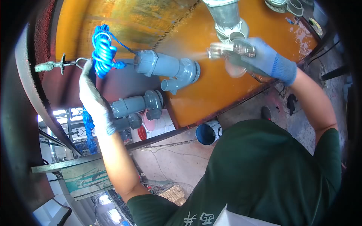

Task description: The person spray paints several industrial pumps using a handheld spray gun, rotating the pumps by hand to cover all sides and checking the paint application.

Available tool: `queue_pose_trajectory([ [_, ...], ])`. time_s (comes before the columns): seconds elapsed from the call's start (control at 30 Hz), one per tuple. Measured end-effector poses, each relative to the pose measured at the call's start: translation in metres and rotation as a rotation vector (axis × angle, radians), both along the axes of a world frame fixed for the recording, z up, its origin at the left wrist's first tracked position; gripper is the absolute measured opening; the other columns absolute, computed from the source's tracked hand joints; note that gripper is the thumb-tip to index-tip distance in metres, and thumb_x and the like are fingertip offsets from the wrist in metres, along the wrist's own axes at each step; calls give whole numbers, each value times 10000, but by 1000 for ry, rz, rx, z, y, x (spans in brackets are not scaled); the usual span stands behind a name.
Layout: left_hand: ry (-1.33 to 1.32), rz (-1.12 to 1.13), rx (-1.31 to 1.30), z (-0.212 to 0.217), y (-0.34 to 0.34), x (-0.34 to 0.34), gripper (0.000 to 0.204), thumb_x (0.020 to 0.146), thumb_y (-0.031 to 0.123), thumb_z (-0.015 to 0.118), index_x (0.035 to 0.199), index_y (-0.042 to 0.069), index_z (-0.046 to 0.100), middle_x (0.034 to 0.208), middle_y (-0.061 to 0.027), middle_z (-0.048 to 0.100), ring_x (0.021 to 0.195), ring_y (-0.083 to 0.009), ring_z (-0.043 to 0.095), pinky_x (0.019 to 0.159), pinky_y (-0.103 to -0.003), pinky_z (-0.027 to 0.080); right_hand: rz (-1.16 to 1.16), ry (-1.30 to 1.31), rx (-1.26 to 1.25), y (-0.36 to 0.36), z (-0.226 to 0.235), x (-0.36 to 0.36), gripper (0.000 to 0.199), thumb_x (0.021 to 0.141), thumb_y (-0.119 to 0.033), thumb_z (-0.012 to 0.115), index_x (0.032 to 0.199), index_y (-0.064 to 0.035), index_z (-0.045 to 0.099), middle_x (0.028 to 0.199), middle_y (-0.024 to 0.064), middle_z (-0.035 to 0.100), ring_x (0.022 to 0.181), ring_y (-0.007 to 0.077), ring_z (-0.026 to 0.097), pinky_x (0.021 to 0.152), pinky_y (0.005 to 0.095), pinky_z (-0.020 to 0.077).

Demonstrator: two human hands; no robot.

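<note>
My right hand (266,56), in a pale glove with a blue cuff, is closed round a metal spray gun (220,51). Pale mist leaves its nozzle toward a glossy grey-blue submersible pump (167,66), which hangs on its side. A bundle of coiled blue cable (103,52) is at that pump's left end. My gloved left hand (94,100) reaches up beside the coil, its fingertips closed at a wire hook (82,62). Part of its grip is hidden. Below hangs a second grey pump (130,105).
An orange, paint-coated panel (211,98) lies behind the pumps. Another grey pump (226,19) is at the top, and more parts (281,5) sit at top right. White buckets (162,122) and a blue-lined bucket (207,133) stand below. A dark curved metal frame (28,75) borders the left.
</note>
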State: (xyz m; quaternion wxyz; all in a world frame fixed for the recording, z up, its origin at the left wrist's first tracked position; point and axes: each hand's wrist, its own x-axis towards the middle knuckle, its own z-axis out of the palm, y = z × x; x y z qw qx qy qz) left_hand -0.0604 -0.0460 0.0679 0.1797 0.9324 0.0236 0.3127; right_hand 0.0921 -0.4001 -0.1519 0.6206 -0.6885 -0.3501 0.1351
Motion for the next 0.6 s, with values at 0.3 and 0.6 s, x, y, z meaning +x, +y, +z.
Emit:
queue_pose_trajectory([
  [0.3,-71,54,-150,-5,11,-41,500,1136,315,371,1388,-67,575,1412,-183,592,1290,-257,580,1155,-417,411,87,-686,-14,6,106,16,244,963,-218,746,1090,-31,654,909,131,674,801,281,669,717,392,548],
  [0.6,-126,148,-120,-12,29,-76,568,1146,380,323,1484,-46,490,1474,-200,548,1361,-287,537,1190,-431,385,150,-1153,-81,22,172,6,245,977,-269,707,1048,-36,679,819,74,647,725,226,661,651,351,518],
])
